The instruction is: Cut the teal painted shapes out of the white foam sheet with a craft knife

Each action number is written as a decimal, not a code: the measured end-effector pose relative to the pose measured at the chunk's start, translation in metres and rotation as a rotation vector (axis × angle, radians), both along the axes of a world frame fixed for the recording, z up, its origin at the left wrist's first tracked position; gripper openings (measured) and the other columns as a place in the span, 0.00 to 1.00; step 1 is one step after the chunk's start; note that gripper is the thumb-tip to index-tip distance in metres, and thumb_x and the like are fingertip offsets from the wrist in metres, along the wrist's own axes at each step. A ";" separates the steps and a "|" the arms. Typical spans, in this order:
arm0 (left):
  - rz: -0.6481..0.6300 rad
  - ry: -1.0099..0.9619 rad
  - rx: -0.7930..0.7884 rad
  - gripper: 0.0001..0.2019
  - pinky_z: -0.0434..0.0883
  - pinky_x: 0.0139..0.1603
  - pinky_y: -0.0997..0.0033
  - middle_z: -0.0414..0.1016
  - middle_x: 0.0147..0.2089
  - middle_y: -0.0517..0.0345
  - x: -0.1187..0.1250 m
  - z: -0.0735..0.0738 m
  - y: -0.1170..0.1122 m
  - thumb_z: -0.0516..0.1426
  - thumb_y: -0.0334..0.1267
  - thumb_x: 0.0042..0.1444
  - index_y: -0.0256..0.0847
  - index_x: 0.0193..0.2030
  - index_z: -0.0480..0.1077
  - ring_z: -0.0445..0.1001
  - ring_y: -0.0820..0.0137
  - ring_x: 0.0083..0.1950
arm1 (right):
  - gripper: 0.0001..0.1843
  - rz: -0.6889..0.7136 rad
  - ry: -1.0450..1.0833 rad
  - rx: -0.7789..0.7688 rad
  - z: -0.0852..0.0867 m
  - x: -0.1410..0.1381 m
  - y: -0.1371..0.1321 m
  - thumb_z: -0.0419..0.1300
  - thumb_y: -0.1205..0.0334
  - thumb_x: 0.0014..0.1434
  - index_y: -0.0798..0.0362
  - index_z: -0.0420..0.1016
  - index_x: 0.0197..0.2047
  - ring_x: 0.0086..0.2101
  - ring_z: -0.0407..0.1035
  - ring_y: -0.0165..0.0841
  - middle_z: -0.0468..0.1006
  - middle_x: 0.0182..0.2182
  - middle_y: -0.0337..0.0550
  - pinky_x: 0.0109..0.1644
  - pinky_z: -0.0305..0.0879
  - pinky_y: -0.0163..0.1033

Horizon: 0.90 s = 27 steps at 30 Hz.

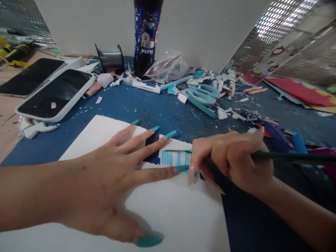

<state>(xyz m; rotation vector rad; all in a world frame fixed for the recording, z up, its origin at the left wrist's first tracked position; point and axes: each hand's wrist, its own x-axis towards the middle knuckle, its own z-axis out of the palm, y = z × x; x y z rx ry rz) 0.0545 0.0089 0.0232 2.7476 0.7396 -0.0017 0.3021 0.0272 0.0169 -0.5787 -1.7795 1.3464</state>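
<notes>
My left hand (105, 185) lies flat with its fingers spread, pressing on a large white sheet (183, 217). Its teal-nailed index finger reaches the lower edge of a small white piece printed with blue dotted blocks (168, 158). From the right, my right hand (231, 161) pinches a slim green-handled tool (294, 156) between thumb and fingers. The tool's thin tip points left and lies along the top of the dotted blocks; I cannot tell whether it is a blade or a brush. My right fingers cover the small piece's right end.
Behind the hands stand a Pepsi bottle (147, 38), a black spool (110, 58) and a clear zip bag (169, 68). Light blue scissors (203, 94) lie among white scraps (223, 84). Two phones (56, 92) rest at left; red cut-out sheets (301, 91) at right.
</notes>
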 end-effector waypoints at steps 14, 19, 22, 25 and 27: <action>-0.006 -0.005 -0.002 0.43 0.48 0.60 0.27 0.38 0.73 0.50 -0.002 -0.001 0.000 0.54 0.66 0.48 0.60 0.69 0.44 0.46 0.33 0.68 | 0.30 -0.016 -0.132 0.007 0.006 0.004 0.004 0.52 0.50 0.64 0.54 0.59 0.13 0.15 0.62 0.24 0.76 0.21 0.46 0.18 0.60 0.33; 0.001 -0.021 0.019 0.43 0.47 0.62 0.29 0.38 0.73 0.55 -0.003 -0.003 0.000 0.54 0.66 0.49 0.61 0.69 0.44 0.46 0.35 0.68 | 0.28 0.028 -0.149 0.033 0.010 0.012 0.005 0.52 0.53 0.65 0.55 0.64 0.15 0.14 0.61 0.23 0.77 0.22 0.47 0.18 0.59 0.32; -0.003 0.002 0.015 0.44 0.47 0.61 0.27 0.35 0.73 0.53 -0.002 -0.005 0.000 0.53 0.67 0.49 0.60 0.69 0.42 0.45 0.34 0.68 | 0.27 0.026 -0.169 0.029 0.013 0.013 0.003 0.52 0.55 0.65 0.55 0.64 0.15 0.14 0.61 0.23 0.76 0.21 0.46 0.17 0.59 0.31; -0.005 0.005 0.013 0.43 0.46 0.62 0.27 0.35 0.73 0.54 -0.002 -0.005 0.000 0.53 0.67 0.49 0.61 0.69 0.41 0.45 0.35 0.69 | 0.28 0.023 -0.158 0.022 0.014 0.012 0.002 0.52 0.56 0.65 0.55 0.62 0.14 0.14 0.61 0.23 0.75 0.20 0.46 0.16 0.60 0.30; -0.002 0.000 0.011 0.43 0.46 0.63 0.29 0.36 0.73 0.54 -0.002 -0.004 0.000 0.53 0.66 0.49 0.62 0.69 0.41 0.45 0.36 0.69 | 0.28 0.002 -0.132 0.028 0.013 0.011 0.001 0.51 0.52 0.65 0.54 0.60 0.14 0.14 0.61 0.23 0.76 0.20 0.46 0.15 0.59 0.30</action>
